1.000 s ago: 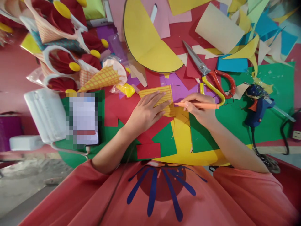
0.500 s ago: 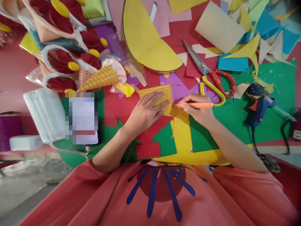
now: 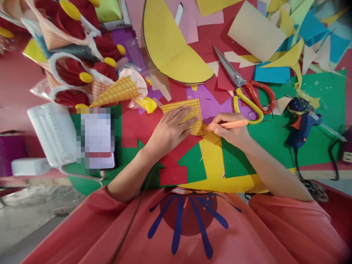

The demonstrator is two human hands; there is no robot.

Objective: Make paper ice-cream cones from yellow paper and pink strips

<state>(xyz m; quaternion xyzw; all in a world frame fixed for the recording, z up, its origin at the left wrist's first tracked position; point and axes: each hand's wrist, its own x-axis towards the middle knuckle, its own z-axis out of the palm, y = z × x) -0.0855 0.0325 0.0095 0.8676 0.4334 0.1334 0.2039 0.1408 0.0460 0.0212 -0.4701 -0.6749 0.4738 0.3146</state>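
Note:
My left hand (image 3: 174, 126) lies flat with its fingers spread over a yellow piece of paper (image 3: 194, 108) that bears orange stripes. The hand hides the paper's lower left part. Pinched in my right hand (image 3: 232, 130) is an orange marker (image 3: 233, 124), its tip at the paper's right edge, near the lower corner. Just beyond my right hand rest the scissors (image 3: 239, 80), blades apart, with one red and one yellow handle. A yellow paper cone (image 3: 118, 91) with an orange grid and a white top lies left of the striped paper.
A large yellow paper shape (image 3: 170, 47) lies at the back. Paper scraps (image 3: 298, 55) cover the back right. A blue glue gun (image 3: 299, 128) is on the right over green paper (image 3: 264, 154). At left are a phone (image 3: 99, 139), a white case (image 3: 52, 135) and several finished cones (image 3: 70, 69).
The marker in my right hand has moved down along the paper's right edge and tilted a little. My left hand stays where it was on the paper.

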